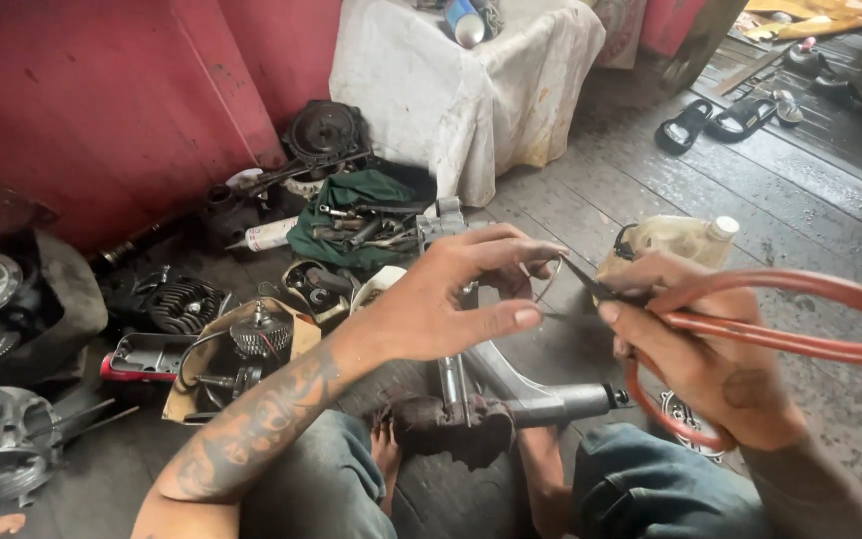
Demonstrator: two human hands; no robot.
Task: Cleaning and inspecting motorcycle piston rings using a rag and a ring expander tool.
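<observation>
Head view of a person seated on a grey plank floor against a red wall. A stained white cloth drapes a bulky object at the back; dark sandals lie to its right. Engine parts and a green cloth bearing hand tools lie scattered at left. A metal frame piece lies on the floor between the knees. The right hand grasps large red-handled scissors, fingers closed through and around the loops, the dark blades pointing left. The left hand reaches across with thumb and fingers pinching a thin wire loop, which sits in mid-air between both hands, just at the scissor tips; whether blades touch it cannot be told. A translucent plastic bottle stands behind the right hand.
</observation>
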